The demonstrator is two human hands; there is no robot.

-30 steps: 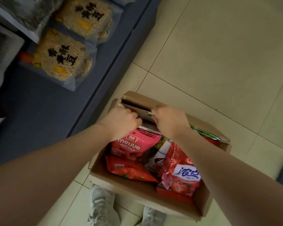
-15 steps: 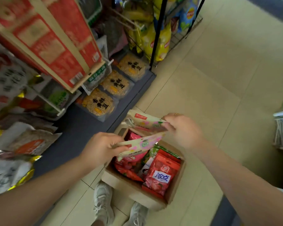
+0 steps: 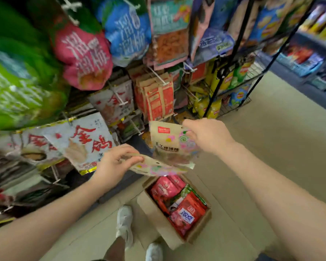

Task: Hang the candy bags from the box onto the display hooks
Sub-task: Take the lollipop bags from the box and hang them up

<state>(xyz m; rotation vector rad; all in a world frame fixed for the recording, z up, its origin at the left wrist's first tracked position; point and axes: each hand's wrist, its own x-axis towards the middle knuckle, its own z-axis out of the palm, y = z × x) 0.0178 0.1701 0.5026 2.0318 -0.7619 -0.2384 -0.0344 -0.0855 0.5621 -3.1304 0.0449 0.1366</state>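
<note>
Your right hand (image 3: 207,137) pinches one candy bag (image 3: 169,142) upright at frame centre; your left hand (image 3: 113,164) pinches another bag (image 3: 158,167) lying flat just below. The box (image 3: 177,236) sits on the floor (image 3: 262,147), lower centre, under the hooks (image 3: 158,77).

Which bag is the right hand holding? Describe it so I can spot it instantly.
Start at the open cardboard box on the floor and look straight up above it. The right hand pinches the top corner of a beige candy bag that hangs upright; unlike the flat-lying pastel bag in the left hand, it faces you, red logo showing.
</note>
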